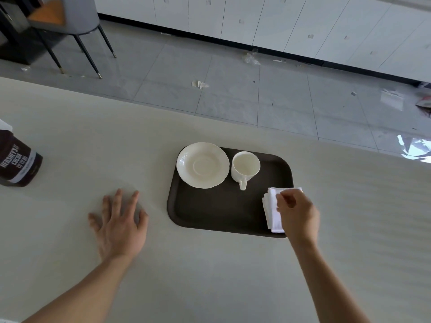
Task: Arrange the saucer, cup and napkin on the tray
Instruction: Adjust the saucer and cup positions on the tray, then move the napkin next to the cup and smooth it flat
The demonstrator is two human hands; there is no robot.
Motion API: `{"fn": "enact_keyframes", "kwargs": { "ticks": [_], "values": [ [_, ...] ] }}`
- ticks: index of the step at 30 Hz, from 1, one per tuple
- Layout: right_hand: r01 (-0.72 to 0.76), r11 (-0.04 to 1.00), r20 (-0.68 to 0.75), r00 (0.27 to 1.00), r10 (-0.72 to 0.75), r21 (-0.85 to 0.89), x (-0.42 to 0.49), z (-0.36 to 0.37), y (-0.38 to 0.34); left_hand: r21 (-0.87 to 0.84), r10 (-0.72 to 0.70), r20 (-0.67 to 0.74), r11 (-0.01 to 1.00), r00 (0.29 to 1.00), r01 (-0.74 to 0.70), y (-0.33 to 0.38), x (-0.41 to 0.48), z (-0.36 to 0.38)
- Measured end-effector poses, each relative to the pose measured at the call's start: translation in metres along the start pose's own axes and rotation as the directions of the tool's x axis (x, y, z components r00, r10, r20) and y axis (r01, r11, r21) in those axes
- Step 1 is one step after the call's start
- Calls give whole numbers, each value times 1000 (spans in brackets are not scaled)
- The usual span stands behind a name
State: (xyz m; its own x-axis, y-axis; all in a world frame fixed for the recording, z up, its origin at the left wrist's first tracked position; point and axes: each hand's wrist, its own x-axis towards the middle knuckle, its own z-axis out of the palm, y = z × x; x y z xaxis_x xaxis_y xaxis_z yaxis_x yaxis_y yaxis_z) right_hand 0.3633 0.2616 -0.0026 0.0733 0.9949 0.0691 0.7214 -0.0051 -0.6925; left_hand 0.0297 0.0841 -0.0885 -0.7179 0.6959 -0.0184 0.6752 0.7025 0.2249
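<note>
A dark brown tray (217, 208) lies on the pale table. A cream saucer (202, 165) sits at its far left corner, overhanging the rim a little. To the saucer's right stands a cream cup (245, 167), upright and apart from the saucer, its handle toward me. A folded white napkin (271, 209) lies at the tray's near right edge. My right hand (297, 214) is on the napkin, fingers pinching its upper part and hiding its right side. My left hand (120, 223) rests flat on the table left of the tray, fingers spread.
A brown cocoa tin (17, 163) stands at the table's left edge. Past the table's far edge is a grey tiled floor with scattered scraps, a chair (77, 22) at the upper left and white cabinets along the back.
</note>
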Motion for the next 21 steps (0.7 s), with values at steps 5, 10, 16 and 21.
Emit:
{"fn": "enact_keyframes", "kwargs": {
  "ticks": [5, 10, 16, 21],
  "values": [
    [53, 923, 41, 998, -40, -382, 16, -32, 24, 8, 7, -9, 1000, 1000, -7, -2, 2, 4],
    [-92, 847, 243, 937, 253, -524, 22, -32, 37, 3, 4, -9, 1000, 1000, -4, -2, 1, 4],
    [-196, 911, 185, 943, 276, -363, 23, -33, 41, -8, 2, -9, 1000, 1000, -3, -2, 1, 3],
    [-223, 967, 160, 957, 241, -124, 32, -24, 34, 1, 10, -1, 1000, 1000, -10, -3, 1, 3]
  ]
}}
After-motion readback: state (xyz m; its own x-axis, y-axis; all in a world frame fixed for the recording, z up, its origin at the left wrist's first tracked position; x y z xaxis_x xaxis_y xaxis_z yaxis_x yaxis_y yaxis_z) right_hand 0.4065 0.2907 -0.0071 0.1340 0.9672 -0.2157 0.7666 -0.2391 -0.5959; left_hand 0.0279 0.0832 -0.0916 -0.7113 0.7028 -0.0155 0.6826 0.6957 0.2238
